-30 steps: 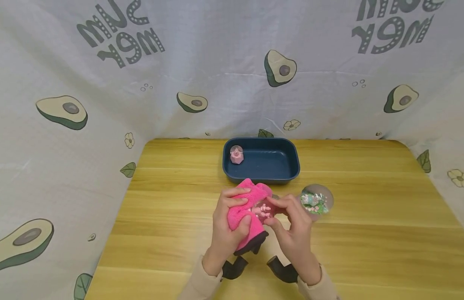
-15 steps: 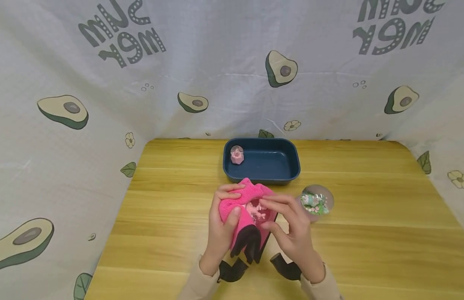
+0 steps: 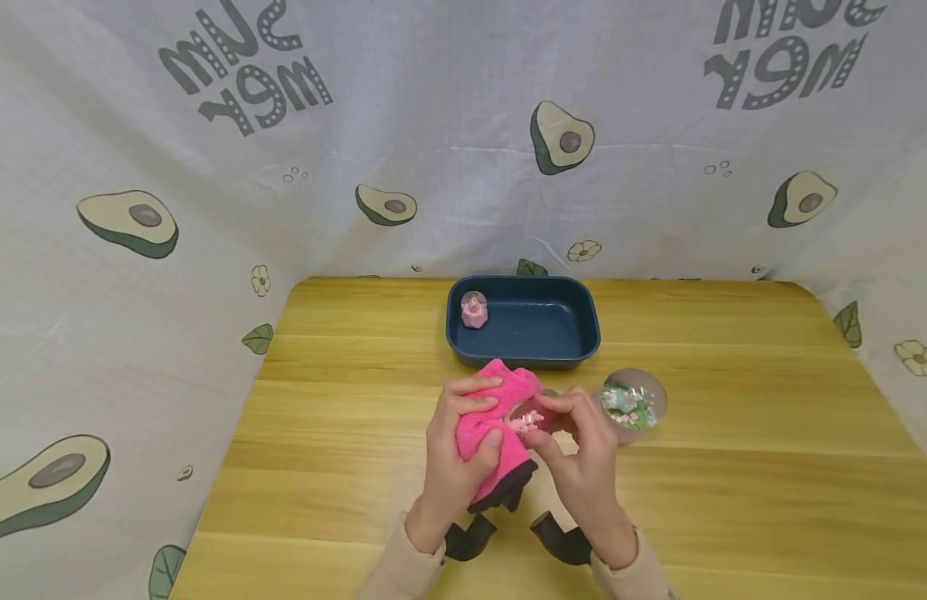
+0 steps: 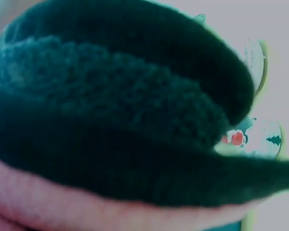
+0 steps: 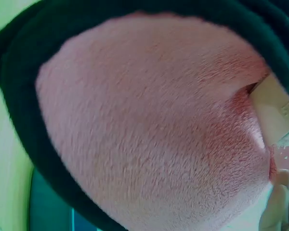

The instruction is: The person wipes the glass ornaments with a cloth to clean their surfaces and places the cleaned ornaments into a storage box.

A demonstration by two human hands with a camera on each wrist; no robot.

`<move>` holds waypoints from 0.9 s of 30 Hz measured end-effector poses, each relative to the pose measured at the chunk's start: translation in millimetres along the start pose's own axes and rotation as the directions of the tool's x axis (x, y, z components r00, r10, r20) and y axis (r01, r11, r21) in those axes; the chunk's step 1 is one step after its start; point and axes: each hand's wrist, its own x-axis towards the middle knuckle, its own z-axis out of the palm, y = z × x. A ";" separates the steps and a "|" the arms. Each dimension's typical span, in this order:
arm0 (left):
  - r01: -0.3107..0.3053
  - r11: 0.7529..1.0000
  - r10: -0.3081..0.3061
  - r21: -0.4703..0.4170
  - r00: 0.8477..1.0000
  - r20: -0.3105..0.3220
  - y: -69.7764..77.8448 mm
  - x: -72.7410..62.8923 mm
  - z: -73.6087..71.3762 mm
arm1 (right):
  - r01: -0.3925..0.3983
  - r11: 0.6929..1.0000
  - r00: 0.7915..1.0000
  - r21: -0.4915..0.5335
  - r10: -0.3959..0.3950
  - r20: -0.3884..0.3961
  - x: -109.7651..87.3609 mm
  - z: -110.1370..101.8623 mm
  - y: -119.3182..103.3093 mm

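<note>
My left hand (image 3: 459,437) grips a fluffy pink cloth (image 3: 501,383) with a black border, bunched against the side of a small clear snow globe (image 3: 525,422) with a pink figure inside. From the other side my right hand (image 3: 587,446) pinches the globe between thumb and forefinger. Part of the globe is hidden by cloth and fingers. Close to the camera in the right wrist view, the cloth (image 5: 149,120) fills most of the picture, with a cream-coloured block (image 5: 274,108) and fingertips (image 5: 277,207) at its right. Dark cloth folds (image 4: 111,96) cover most of the left wrist view.
A dark blue tray (image 3: 534,337) stands just beyond the hands, with a small pink globe (image 3: 474,310) in its left end. Another snow globe (image 3: 630,406), with green and pink flowers, lies on the wooden table (image 3: 749,417) right of my right hand. An avocado-print curtain (image 3: 448,167) surrounds the table.
Half a second ago the cloth spread wider under the globe, with the right fingers looser over it. Now the cloth is bunched at the left again, and the globe's figure has turned.
</note>
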 end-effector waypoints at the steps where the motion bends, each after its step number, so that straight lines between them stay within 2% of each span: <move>1: 0.005 1.000 -0.005 -0.009 1.000 -0.004 -0.8 -0.2 -0.1 | -0.002 1.000 1.000 0.016 0.002 0.007 0.1 -0.3 0.3; 3: 0.037 0.998 -0.038 -0.049 0.999 -0.014 -1.7 -0.1 -0.6 | 0.026 0.998 0.999 0.058 -0.028 0.031 1.1 -1.1 1.5; 5: 0.091 0.990 -0.094 -0.104 0.995 -0.029 -2.0 -0.1 -2.0 | 0.088 0.992 0.993 0.090 -0.094 0.065 2.7 -2.3 2.8; 8: 0.155 0.974 -0.164 -0.163 0.985 -0.045 -1.1 0.6 -4.7 | 0.203 0.973 0.972 0.106 -0.214 0.100 7.3 -3.6 3.5; 10: 0.169 0.970 -0.181 -0.176 0.982 -0.050 -0.6 0.9 -6.1 | 0.260 0.960 0.957 0.106 -0.271 0.100 10.8 -3.6 2.6; 12: 0.155 0.972 -0.166 -0.174 0.985 -0.049 -0.3 1.5 -6.3 | 0.281 0.954 0.953 0.106 -0.290 0.084 12.5 -3.0 2.0; 16: 0.083 0.988 -0.088 -0.132 0.995 -0.037 -0.9 2.0 -4.4 | 0.231 0.967 0.971 0.104 -0.236 0.047 9.5 -1.4 3.0; 22: -0.031 0.999 0.031 -0.009 0.999 -0.017 -3.4 0.2 -1.7 | 0.064 0.997 0.998 0.034 -0.064 0.018 1.5 -0.7 2.8; 25: -0.060 0.997 0.061 0.042 0.998 -0.007 -4.1 -1.4 -1.0 | -0.032 0.999 0.999 0.011 0.032 0.012 0.0 -1.2 0.0; 27: -0.060 0.997 0.060 0.043 0.998 -0.011 -4.2 -1.6 -0.2 | -0.066 0.997 0.998 0.034 0.065 0.019 -0.1 -1.6 -0.3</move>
